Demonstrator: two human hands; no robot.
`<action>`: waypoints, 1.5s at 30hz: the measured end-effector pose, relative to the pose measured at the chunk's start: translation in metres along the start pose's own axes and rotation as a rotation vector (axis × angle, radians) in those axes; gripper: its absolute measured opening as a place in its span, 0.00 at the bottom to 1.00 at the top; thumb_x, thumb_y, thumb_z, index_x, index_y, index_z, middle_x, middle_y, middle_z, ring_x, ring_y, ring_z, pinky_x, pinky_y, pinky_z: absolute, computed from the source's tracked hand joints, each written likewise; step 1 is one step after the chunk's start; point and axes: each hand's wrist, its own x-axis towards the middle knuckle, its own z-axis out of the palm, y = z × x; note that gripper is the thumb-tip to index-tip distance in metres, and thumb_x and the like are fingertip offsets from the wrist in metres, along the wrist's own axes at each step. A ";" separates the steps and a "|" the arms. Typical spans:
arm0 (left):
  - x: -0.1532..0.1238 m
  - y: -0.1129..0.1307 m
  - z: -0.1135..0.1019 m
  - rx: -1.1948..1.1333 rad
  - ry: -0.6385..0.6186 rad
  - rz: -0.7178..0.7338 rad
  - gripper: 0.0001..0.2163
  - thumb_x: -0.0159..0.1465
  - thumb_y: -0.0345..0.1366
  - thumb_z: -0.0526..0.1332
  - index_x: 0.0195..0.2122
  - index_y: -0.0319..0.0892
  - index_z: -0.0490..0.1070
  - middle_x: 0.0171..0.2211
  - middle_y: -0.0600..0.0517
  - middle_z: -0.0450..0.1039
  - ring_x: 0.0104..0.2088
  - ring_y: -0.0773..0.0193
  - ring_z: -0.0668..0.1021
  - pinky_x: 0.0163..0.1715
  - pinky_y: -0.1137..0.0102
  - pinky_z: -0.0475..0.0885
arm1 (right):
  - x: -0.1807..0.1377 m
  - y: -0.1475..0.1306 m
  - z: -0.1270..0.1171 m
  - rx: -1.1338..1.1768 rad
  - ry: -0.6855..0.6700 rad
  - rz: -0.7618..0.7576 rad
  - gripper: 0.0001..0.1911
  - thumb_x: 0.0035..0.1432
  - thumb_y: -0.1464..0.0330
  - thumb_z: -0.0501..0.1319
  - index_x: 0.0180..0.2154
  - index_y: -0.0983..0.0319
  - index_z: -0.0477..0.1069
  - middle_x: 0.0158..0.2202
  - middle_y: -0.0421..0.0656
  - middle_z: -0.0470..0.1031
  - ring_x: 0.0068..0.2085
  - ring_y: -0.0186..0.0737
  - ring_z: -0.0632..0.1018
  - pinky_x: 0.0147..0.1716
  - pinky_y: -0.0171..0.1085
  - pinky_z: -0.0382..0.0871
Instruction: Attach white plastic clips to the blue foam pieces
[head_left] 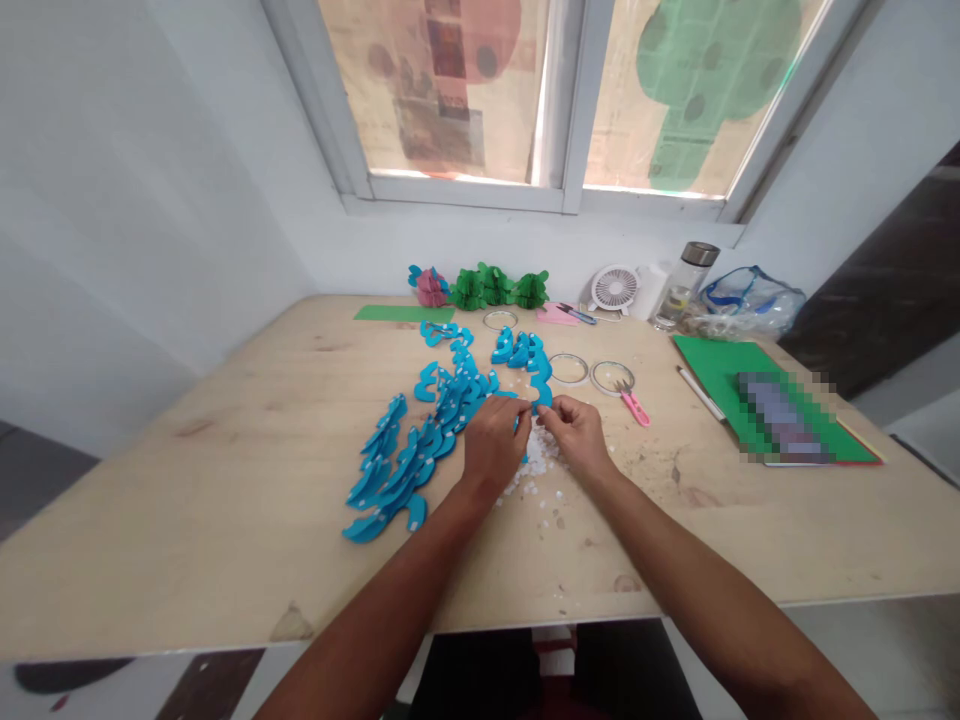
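Note:
A curved blue paper cut-out is pinched between the fingertips of my left hand and my right hand, both closed at the middle of the table. Below the fingertips lie small white paper bits. To the left spreads a long heap of blue paper cut-outs with small white squares on them, reaching beside my left hand. A few more blue cut-outs stand just beyond my hands.
Rolls of tape and pink-handled scissors lie right of my hands. Green paper figures, a pink one, a small fan and a bottle line the back. Green sheets lie at right, partly blurred.

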 end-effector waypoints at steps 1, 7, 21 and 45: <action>0.000 0.000 0.000 -0.009 -0.003 -0.007 0.09 0.60 0.30 0.53 0.30 0.40 0.73 0.28 0.48 0.74 0.34 0.60 0.75 0.35 0.68 0.67 | 0.000 0.000 0.000 -0.004 0.000 0.002 0.17 0.50 0.57 0.59 0.19 0.62 0.64 0.16 0.35 0.58 0.20 0.30 0.58 0.20 0.32 0.51; 0.002 -0.001 -0.001 -0.097 -0.031 -0.093 0.07 0.59 0.30 0.53 0.29 0.42 0.71 0.29 0.49 0.75 0.34 0.60 0.75 0.36 0.68 0.68 | 0.000 -0.002 0.000 0.003 -0.006 0.018 0.17 0.50 0.57 0.59 0.20 0.63 0.66 0.17 0.36 0.62 0.20 0.31 0.60 0.20 0.32 0.52; 0.000 -0.007 0.003 -0.025 -0.050 0.031 0.07 0.61 0.31 0.55 0.32 0.41 0.73 0.29 0.48 0.75 0.36 0.59 0.75 0.37 0.68 0.68 | 0.003 0.003 0.000 0.159 0.005 0.116 0.18 0.46 0.56 0.62 0.19 0.63 0.66 0.16 0.37 0.66 0.18 0.30 0.61 0.18 0.31 0.52; 0.004 -0.017 0.003 -0.048 -0.142 0.062 0.07 0.62 0.32 0.53 0.30 0.43 0.71 0.30 0.49 0.74 0.37 0.60 0.74 0.39 0.66 0.67 | 0.005 0.006 -0.001 0.184 -0.037 0.174 0.19 0.44 0.53 0.63 0.18 0.63 0.68 0.15 0.39 0.68 0.17 0.30 0.63 0.16 0.30 0.52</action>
